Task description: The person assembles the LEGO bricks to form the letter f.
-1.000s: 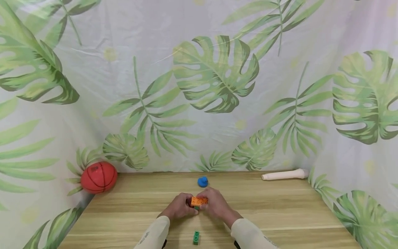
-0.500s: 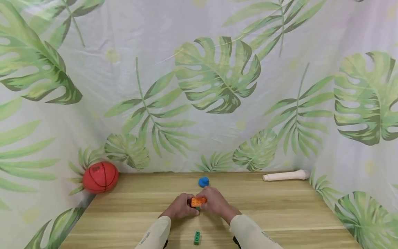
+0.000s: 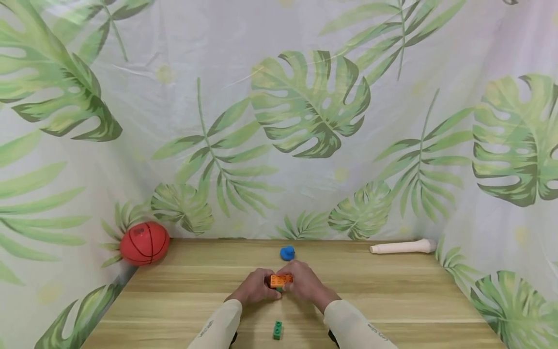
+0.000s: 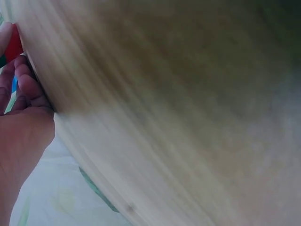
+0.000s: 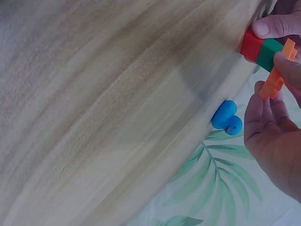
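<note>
An orange studded brick [image 3: 277,280] lies across the top of a green brick [image 3: 279,289], between the two hands. In the right wrist view a red brick [image 5: 253,45] adjoins the green brick [image 5: 268,53], with the orange brick [image 5: 271,84] on its other side. My left hand [image 3: 255,287] grips the red and green bricks, its thumb on the red one. My right hand [image 3: 304,282] pinches the orange brick between thumb and fingers. In the left wrist view the red brick [image 4: 15,41] shows partly beside the left hand [image 4: 23,117].
A small green brick [image 3: 277,330] lies on the wooden table [image 3: 196,271] nearer the front edge. Just beyond the hands sits a blue toy duck [image 3: 286,253]. A red ball [image 3: 145,243] is at the back left, and a pale microphone-shaped object [image 3: 402,246] at the back right.
The whole view has shifted slightly, moving everything a little to the right in the frame. Both hands keep hold of the bricks, with hardly any change in their pose.
</note>
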A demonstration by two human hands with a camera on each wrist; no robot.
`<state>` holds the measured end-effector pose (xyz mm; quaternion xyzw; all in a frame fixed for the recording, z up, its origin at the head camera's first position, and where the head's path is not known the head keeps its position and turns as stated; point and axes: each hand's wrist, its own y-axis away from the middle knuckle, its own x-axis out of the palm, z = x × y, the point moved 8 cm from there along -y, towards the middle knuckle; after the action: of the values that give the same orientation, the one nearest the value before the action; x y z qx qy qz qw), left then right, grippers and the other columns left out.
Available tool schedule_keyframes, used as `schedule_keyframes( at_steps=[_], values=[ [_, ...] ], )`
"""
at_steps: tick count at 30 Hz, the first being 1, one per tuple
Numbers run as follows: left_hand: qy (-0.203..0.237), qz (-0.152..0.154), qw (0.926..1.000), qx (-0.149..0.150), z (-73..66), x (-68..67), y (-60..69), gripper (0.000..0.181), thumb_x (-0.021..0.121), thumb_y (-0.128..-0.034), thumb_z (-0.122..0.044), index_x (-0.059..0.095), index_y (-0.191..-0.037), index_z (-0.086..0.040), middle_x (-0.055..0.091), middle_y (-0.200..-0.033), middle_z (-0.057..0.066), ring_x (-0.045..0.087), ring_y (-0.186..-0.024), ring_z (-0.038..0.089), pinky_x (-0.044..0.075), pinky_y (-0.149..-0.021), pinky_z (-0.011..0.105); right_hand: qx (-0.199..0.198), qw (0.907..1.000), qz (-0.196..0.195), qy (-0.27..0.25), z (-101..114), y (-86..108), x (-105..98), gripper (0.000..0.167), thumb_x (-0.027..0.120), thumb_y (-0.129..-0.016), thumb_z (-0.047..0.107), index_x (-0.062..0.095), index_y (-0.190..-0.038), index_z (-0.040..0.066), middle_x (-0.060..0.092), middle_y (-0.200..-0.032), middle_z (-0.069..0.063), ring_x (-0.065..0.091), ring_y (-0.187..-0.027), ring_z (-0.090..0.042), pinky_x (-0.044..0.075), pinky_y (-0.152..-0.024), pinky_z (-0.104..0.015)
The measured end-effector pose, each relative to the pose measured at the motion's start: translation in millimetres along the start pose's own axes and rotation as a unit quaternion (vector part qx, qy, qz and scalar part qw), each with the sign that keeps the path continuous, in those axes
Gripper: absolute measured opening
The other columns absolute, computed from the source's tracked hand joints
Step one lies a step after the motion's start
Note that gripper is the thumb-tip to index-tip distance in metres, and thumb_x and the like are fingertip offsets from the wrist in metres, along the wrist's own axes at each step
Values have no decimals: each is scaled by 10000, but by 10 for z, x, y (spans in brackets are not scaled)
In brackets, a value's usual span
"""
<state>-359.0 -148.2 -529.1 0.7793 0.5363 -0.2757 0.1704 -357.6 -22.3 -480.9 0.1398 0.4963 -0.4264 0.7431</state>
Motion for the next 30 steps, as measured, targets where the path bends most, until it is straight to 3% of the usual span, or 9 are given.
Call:
schedule_keyframes(
  at_steps=[6,14,21,30],
  values=[
    [-53,158,9999,-3,11,-30,50,209,880,-908,-173,749,-1049,-91,710,-927,-3,577,-828,126,472,-733,246,-98,9999,-24,-48,29,9,30,296,844,-864,-43,844,-1129,89,816,-1142,-33,705,-1097,-217,594,-962,-382],
    [640,-330,9974,72,-19,-198,76,236,842,-922,-153,737,-1088,-22,740,-985,73,649,-866,128,532,-724,214,-72,9998,-48,-199,38,9,-19,327,839,-840,-82,845,-1123,80,825,-1133,-31,711,-1109,-241,602,-970,-407],
    [729,-460,9962,138,-26,-187,73,208,853,-931,-165,757,-1052,-26,757,-957,59,648,-839,124,528,-712,192,48,9998,18,-188,10,8,-25,291,861,-834,-53,841,-1098,67,821,-1114,-39,723,-1080,-240,608,-954,-406],
    [766,-469,9953,374,-8,-185,79,193,821,-961,-141,739,-1056,5,744,-925,93,633,-810,89,518,-691,190,210,9997,-85,-104,-37,9,-8,237,887,-839,2,753,-1016,87,749,-1009,-20,658,-918,-122,575,-832,-312]
  ],
)
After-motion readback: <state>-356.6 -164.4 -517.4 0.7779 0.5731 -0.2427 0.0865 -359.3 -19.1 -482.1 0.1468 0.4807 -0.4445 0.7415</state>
